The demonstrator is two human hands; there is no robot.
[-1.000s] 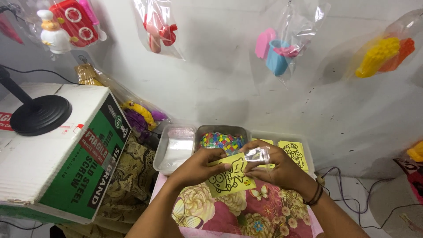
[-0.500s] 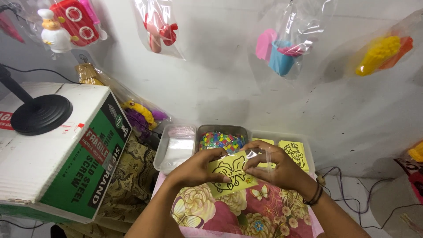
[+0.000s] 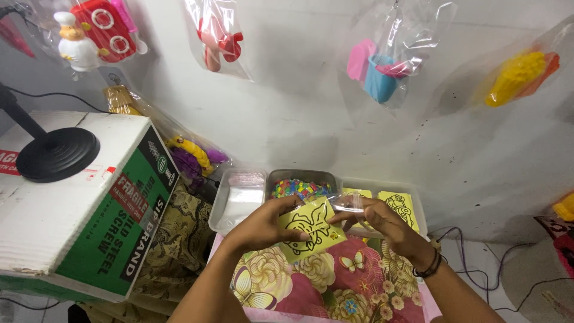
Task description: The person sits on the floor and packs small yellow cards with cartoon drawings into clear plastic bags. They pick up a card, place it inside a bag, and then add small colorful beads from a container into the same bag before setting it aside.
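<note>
Gripping one yellow card with a black line drawing, both hands hold it tilted just above the floral surface. The left hand pinches its left edge; the right hand pinches a small clear plastic bag at the card's top right corner. Three trays sit just behind, touching side by side, close under the wall. A cardboard box crowds the left; four bagged toys hang above.

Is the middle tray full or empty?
Full, or nearly: the middle tray shows a heap of colourful small pieces up to its rim, behind the yellow card.
</note>
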